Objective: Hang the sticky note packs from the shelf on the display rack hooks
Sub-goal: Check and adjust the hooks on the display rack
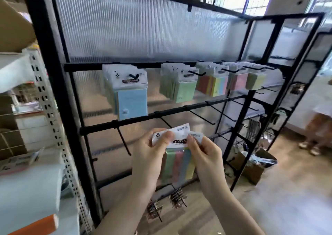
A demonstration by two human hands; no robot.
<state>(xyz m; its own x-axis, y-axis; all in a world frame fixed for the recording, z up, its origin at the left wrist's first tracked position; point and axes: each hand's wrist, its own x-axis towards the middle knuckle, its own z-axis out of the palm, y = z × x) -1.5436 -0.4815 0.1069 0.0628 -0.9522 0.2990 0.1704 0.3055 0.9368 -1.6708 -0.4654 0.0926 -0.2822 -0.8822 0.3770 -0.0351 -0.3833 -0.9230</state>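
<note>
Gripping the striped sticky note packs (177, 160) in front of the rack's lower bars, left hand (152, 155) and right hand (204, 155) both pinching the white header cards — best separating one pack, then threading its hole onto a bare hook (124, 141).

Striped sticky-note packs (179, 155) between both hands' fingers (195, 145)

Left hand (150, 152) and right hand (206, 155) raised together — fingers pinching.
</note>
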